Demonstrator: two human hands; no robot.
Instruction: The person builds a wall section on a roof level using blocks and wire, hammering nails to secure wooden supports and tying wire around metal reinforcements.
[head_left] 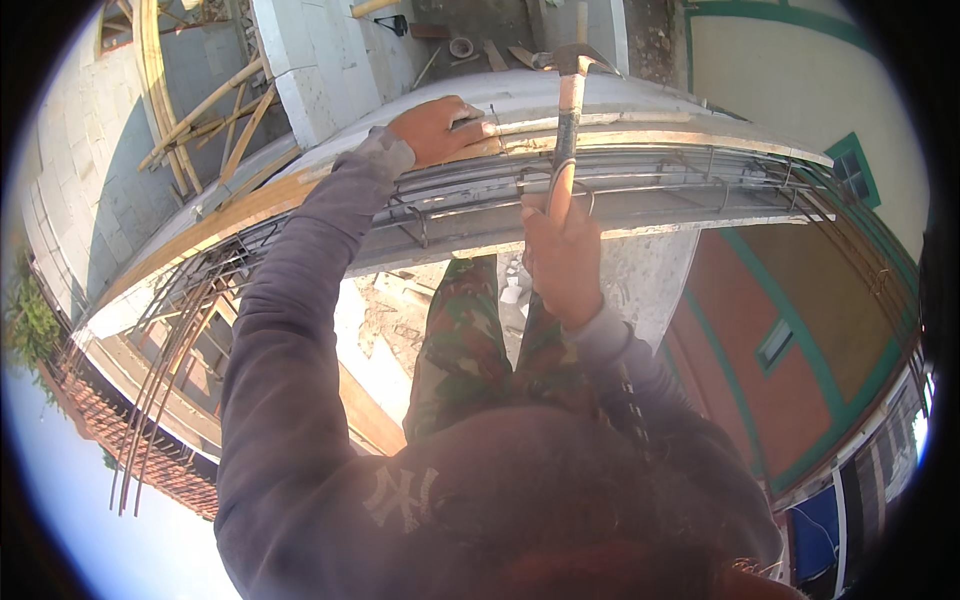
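Note:
My right hand (563,255) is wrapped round the lower handle of a claw hammer (568,130), held upright with its metal head at the far end, above the top of the wall. On the left, my left hand (437,130) grips the edge of a wooden board (545,142) running along the wall's top, its fingers bent and pointing right. A thin nail-like piece (493,112) stands just beyond those fingertips. What lies under the palm is hidden.
Steel reinforcing bars (450,200) run lengthwise in the trough below the board. More bars (165,370) stick out at the left. Bamboo poles (165,100) lean at the far left. Far below are rubble (385,310) and a round container (461,47). A green-trimmed wall (790,350) stands right.

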